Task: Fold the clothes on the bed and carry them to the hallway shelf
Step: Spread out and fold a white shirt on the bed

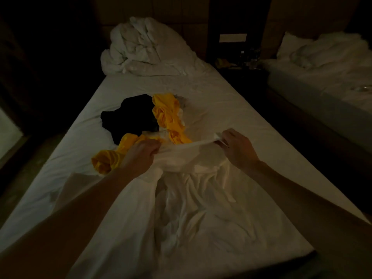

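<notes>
Now the left hand point(141, 153) and right hand point(238, 147) each grip the white garment point(191, 178), stretched between them.

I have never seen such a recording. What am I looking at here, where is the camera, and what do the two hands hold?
There is no machine: a person wears one camera on the head, looking forward and down. The left hand and right hand each pinch the top edge of a white garment and stretch it between them; the rest drapes toward the viewer over the bed. Behind it lie yellow clothes and a black garment, unfolded. A crumpled white duvet sits at the far end. A second bed stands to the right.
</notes>
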The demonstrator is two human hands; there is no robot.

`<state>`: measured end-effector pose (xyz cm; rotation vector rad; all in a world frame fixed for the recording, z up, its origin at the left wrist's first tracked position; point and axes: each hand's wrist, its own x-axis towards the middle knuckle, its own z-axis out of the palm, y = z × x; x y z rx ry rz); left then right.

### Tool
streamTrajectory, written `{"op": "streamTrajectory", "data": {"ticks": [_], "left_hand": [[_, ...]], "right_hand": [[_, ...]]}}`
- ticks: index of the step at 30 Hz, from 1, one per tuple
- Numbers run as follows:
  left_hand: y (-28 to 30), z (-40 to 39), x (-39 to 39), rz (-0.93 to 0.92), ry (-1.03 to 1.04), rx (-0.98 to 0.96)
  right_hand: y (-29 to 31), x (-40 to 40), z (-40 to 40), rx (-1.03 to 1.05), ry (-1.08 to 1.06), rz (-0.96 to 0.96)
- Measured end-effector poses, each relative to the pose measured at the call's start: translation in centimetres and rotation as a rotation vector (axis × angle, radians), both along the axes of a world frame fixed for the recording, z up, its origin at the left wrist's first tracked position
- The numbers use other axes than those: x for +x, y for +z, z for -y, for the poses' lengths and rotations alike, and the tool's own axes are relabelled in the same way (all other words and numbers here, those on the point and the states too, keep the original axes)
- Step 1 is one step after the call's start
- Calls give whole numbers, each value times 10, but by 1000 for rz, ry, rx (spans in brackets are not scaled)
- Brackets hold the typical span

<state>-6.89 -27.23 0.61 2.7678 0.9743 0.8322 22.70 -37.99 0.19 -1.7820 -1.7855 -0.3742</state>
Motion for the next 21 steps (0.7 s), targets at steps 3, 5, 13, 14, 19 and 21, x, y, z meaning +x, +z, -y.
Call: {"op": "streamTrajectory", "data": {"ticks": [3,5,13,14,19,21], "left_hand": [[7,4,-6,-67,127,58],[8,1,-15,-165,229,54],[6,-19,-14,94,480,-221],[6,-21,-4,142,503,-296],[-19,5,25,-60,240,-204],[-35,38,35,-149,84,-262]], "right_hand": [[5,-4,9,-166,-68,-73],[8,-2,15,-215,-149,-80],[4,0,0,-181,-203,-333],[0,-5,-5,-233,-178,-358],[-45,-28,14,-437,33,-63],[-60,-35,33,-614,166,-69]]}}
